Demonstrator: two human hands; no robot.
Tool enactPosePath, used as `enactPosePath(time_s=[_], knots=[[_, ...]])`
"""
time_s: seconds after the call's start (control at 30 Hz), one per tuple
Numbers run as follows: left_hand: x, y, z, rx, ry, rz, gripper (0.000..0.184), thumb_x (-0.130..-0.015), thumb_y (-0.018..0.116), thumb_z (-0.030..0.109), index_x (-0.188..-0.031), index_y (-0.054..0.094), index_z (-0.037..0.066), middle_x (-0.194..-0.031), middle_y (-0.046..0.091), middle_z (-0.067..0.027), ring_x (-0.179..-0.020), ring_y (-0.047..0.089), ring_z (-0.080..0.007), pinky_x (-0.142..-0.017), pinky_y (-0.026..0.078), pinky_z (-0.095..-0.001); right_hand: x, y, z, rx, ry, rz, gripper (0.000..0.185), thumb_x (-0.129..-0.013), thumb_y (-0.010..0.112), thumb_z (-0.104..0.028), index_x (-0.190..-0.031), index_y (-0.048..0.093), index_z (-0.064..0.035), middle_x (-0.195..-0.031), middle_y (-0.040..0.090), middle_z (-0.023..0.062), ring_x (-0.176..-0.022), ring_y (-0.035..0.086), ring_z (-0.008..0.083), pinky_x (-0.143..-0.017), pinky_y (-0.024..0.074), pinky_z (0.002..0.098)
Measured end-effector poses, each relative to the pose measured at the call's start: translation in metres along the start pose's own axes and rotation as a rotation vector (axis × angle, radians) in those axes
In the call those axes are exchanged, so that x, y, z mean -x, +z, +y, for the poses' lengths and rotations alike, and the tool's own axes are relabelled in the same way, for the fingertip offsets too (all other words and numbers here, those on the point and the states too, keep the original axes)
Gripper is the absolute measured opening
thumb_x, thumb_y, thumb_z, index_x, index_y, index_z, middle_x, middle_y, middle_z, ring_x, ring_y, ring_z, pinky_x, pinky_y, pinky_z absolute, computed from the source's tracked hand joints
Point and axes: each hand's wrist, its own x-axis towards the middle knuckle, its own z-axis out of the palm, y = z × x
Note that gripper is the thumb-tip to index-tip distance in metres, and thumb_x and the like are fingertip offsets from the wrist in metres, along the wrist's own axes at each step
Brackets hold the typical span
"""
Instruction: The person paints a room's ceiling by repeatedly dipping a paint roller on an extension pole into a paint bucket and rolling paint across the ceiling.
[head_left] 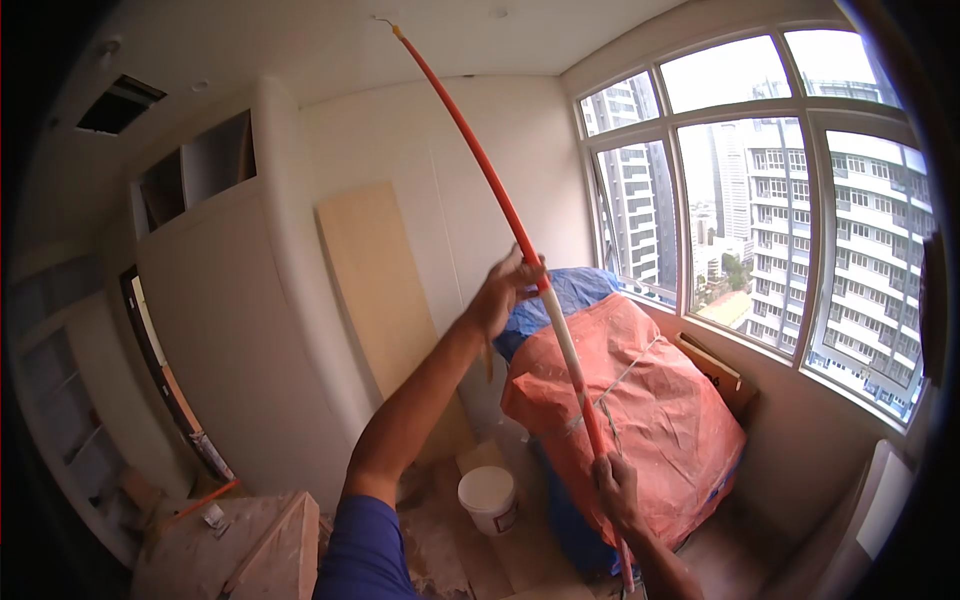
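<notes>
A long red and white pole [565, 335] rises steeply from the bottom of the view towards the ceiling, with a yellow piece and a small bent hook at its top end. My left hand [508, 287] is on the pole's middle, at the upper edge of the white section, with its fingers bent round it. Lower down, my right hand [615, 482] grips the red lower section. The hook end is at or close to the ceiling [330, 40]; whether it touches cannot be told.
A large bundle under an orange sheet [660, 420] and a blue sheet [575, 292] stands behind the pole. A white bucket [487, 498] is on the floor. A wooden panel [375, 280] leans on the wall, a wooden box [225, 550] stands lower left, and windows [745, 220] are at right.
</notes>
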Motion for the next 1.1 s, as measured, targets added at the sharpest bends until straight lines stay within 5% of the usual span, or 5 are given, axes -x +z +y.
enactPosePath(time_s=[0.13, 0.33, 0.5, 0.63, 1.1], knots=[[0.033, 0.032, -0.013, -0.096, 0.050, -0.143, 0.104, -0.087, 0.070, 0.043, -0.158, 0.009, -0.002, -0.143, 0.040, -0.0136, -0.123, 0.052, -0.0202, -0.110, 0.040, -0.0367, 0.047, -0.020, 0.017, -0.025, 0.030, 0.030, 0.042, -0.105, 0.051, -0.031, -0.073, 0.053, -0.0044, -0.060, 0.048, -0.0029, -0.055, 0.043, 0.0066, -0.047, 0.0327, 0.0283], [0.095, 0.101, -0.013, 0.061, -0.005, -0.408, 0.128, -0.085, 0.079, 0.039, -0.153, -0.018, -0.008, -0.152, 0.030, -0.0264, -0.138, 0.043, -0.0319, -0.112, 0.038, -0.0403, 0.143, -0.063, 0.113, 0.099, 0.008, 0.140, 0.046, -0.103, 0.050, -0.042, -0.082, 0.057, -0.0026, -0.059, 0.049, 0.0024, -0.054, 0.048, 0.0137, -0.050, 0.0371, 0.0336], [0.136, 0.155, 0.003, -0.118, 0.041, -0.553, 0.135, -0.083, 0.079, 0.048, -0.149, -0.021, -0.012, -0.156, 0.022, -0.0346, -0.142, 0.038, -0.0388, -0.116, 0.035, -0.0442, 0.209, -0.097, 0.121, 0.207, -0.092, 0.174, 0.037, -0.106, 0.048, -0.034, -0.091, 0.062, -0.0027, -0.067, 0.048, -0.0010, -0.058, 0.044, 0.0095, -0.053, 0.0359, 0.0290], [0.161, 0.192, 0.009, -0.184, 0.079, -0.625, 0.134, -0.084, 0.078, 0.048, -0.148, -0.023, -0.011, -0.161, 0.006, -0.0332, -0.146, 0.033, -0.0345, -0.120, 0.029, -0.0436, 0.251, -0.112, 0.110, 0.181, -0.081, 0.240, 0.048, -0.106, 0.045, -0.039, -0.128, 0.062, -0.0003, -0.065, 0.044, -0.0001, -0.057, 0.042, 0.0114, -0.053, 0.0352, 0.0311], [0.180, 0.243, 0.014, -0.176, 0.078, -0.651, 0.133, -0.086, 0.077, 0.046, -0.147, -0.027, -0.011, -0.158, 0.018, -0.0338, -0.146, 0.034, -0.0353, -0.121, 0.025, -0.0425, 0.290, -0.151, 0.062, 0.211, 0.068, 0.192, 0.045, -0.106, 0.043, -0.041, -0.114, 0.064, -0.0015, -0.066, 0.043, 0.0019, -0.058, 0.042, 0.0146, -0.053, 0.0353, 0.0341]])
